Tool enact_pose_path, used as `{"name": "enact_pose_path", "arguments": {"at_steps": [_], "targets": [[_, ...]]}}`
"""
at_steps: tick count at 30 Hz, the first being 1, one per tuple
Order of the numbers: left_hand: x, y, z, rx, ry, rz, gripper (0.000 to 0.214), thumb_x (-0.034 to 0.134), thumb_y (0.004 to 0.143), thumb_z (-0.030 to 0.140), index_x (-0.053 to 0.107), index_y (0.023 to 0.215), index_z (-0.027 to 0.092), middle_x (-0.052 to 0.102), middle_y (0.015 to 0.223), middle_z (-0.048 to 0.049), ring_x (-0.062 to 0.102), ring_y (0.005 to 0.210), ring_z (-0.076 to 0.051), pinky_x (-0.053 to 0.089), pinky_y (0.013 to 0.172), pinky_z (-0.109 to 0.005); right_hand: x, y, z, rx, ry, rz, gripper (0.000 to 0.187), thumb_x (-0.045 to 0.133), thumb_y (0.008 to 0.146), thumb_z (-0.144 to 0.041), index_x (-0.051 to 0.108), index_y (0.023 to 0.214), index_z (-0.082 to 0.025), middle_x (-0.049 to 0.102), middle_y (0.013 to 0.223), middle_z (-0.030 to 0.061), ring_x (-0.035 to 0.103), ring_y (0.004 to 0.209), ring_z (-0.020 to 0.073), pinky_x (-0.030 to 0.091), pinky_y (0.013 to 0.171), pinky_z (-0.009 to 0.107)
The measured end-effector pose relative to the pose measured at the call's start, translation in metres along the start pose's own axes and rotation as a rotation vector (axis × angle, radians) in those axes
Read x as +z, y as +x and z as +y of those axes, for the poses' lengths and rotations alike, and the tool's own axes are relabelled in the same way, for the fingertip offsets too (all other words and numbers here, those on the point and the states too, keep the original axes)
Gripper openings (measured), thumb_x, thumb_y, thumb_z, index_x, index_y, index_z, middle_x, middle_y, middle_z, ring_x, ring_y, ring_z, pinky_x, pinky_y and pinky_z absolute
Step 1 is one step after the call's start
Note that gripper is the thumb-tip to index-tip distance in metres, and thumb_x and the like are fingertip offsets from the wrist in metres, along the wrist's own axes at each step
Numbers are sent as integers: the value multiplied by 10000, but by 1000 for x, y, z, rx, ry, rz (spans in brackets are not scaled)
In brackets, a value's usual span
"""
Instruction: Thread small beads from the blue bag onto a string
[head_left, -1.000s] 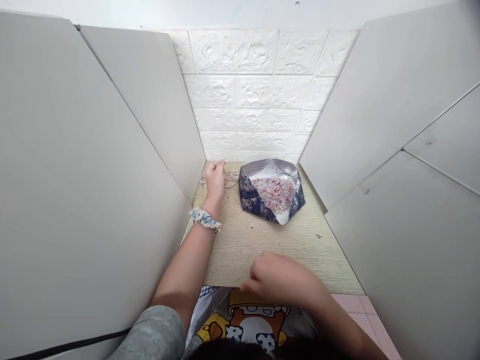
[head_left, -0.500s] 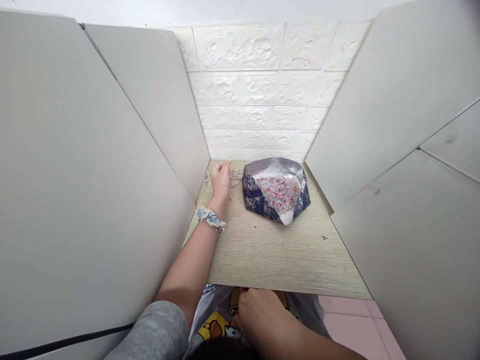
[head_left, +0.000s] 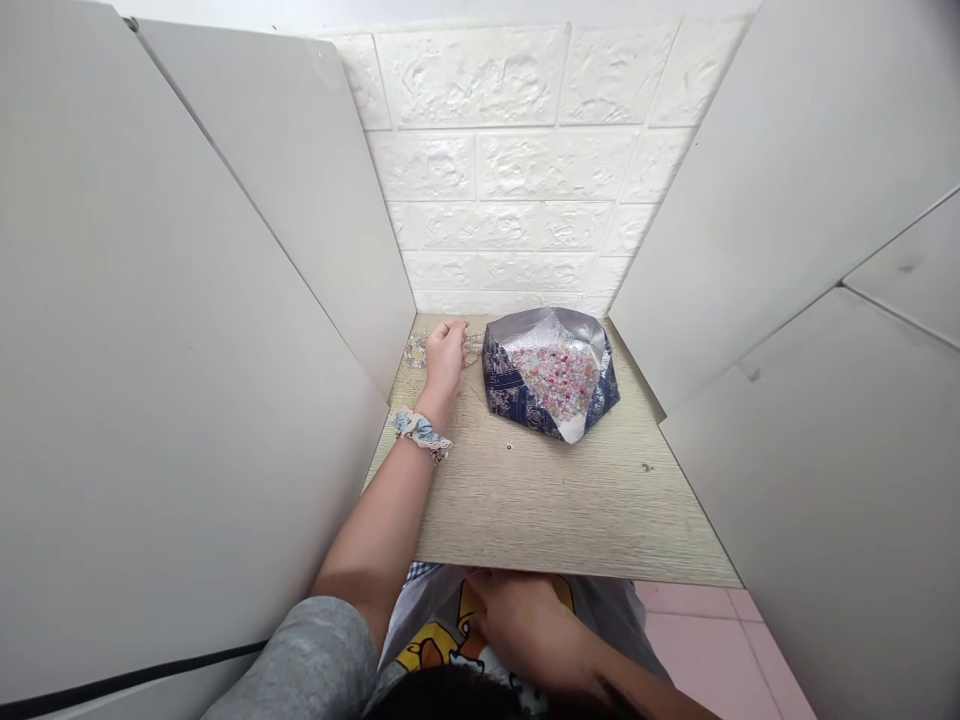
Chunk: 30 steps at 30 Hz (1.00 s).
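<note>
My left hand [head_left: 445, 352] reaches to the far left corner of the wooden table [head_left: 570, 510] and rests on a string of pale beads [head_left: 417, 348], fingers curled over it. A frilled scrunchie [head_left: 420, 430] circles that wrist. To the right of the hand stands a folded dark blue and silver bag [head_left: 551, 372], open at the top and filled with small pink and white beads [head_left: 556, 376]. My right hand [head_left: 517, 620] is low at the table's near edge, over my lap, with its fingers tucked under and out of sight.
Grey panels wall in the table on the left [head_left: 187, 340] and right [head_left: 787, 300], and a white brick-pattern wall [head_left: 517, 180] closes the back. A few stray beads [head_left: 645, 467] lie on the wood. Pink floor tiles [head_left: 720, 640] show at lower right.
My right hand drew back from the table top to below its near edge, over my lap. My left hand stayed on the bead string.
</note>
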<state>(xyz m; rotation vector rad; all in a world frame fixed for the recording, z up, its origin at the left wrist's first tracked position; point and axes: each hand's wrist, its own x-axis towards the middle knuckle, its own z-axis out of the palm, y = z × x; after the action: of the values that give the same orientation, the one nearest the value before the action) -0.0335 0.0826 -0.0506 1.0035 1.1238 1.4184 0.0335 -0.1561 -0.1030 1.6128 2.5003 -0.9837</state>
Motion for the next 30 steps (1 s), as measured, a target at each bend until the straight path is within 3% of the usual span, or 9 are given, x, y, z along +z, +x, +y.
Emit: {"name": "enact_pose_path", "arguments": {"at_steps": [2,5,7,10,13,17,22,26,30], "targets": [[1,0,0,-6,0,-3,83,501,690,234,466,676,161,308,494,87,207,326,-3,141,320,-154,-3,-1,1,-110,93,-65,538,481,772,-175,371,1289,-277,412,1323,56,365,1210,266,304,1004,425],[1,0,0,-5,-4,-5,77,501,692,227,465,677,160,312,497,86,208,324,-2,137,317,-154,-16,0,-4,-443,337,-174,418,430,837,-239,425,1253,-278,267,1409,19,253,1278,213,264,1036,334],[0,0,1,-4,-9,-3,78,502,694,224,461,674,160,310,499,85,212,326,-4,135,316,-156,-25,2,-9,-616,559,-262,373,410,857,-258,464,1225,-241,267,1406,25,285,1263,168,264,1026,262],[-1,-1,3,-7,-5,-13,81,508,694,224,461,676,161,315,503,82,217,332,-8,132,318,-162,-35,7,-13,-525,876,-391,297,463,823,-237,563,1097,-177,560,1125,42,527,1009,123,398,877,215],[-2,-2,4,-15,10,-25,82,508,696,228,462,679,161,324,506,81,216,339,-11,137,325,-167,-55,12,-8,-315,982,-397,185,487,782,-205,622,895,-151,615,791,0,566,700,97,455,664,208],[-2,-3,5,23,32,-26,94,498,712,236,453,669,166,303,489,82,209,356,-24,148,349,-180,-116,13,-2,-329,947,-45,139,441,781,-146,576,752,-150,574,676,-19,528,585,70,438,579,194],[-2,-8,11,52,116,-5,181,490,731,213,382,590,178,287,444,75,245,388,-48,201,388,-204,-186,11,-8,-382,933,374,127,472,807,-223,539,726,-153,590,742,12,567,710,97,463,703,251],[-3,-8,12,56,119,-10,193,493,738,221,388,583,174,345,469,61,274,415,-53,223,402,-212,-206,21,-4,-396,877,549,196,476,814,-343,536,793,-158,590,795,22,558,750,106,461,728,275],[-4,-5,8,67,86,-14,145,500,741,249,446,635,164,334,492,67,267,406,-39,211,391,-195,-213,38,9,-276,666,677,279,432,827,-397,554,835,-146,577,809,19,541,741,101,441,715,260]]}}
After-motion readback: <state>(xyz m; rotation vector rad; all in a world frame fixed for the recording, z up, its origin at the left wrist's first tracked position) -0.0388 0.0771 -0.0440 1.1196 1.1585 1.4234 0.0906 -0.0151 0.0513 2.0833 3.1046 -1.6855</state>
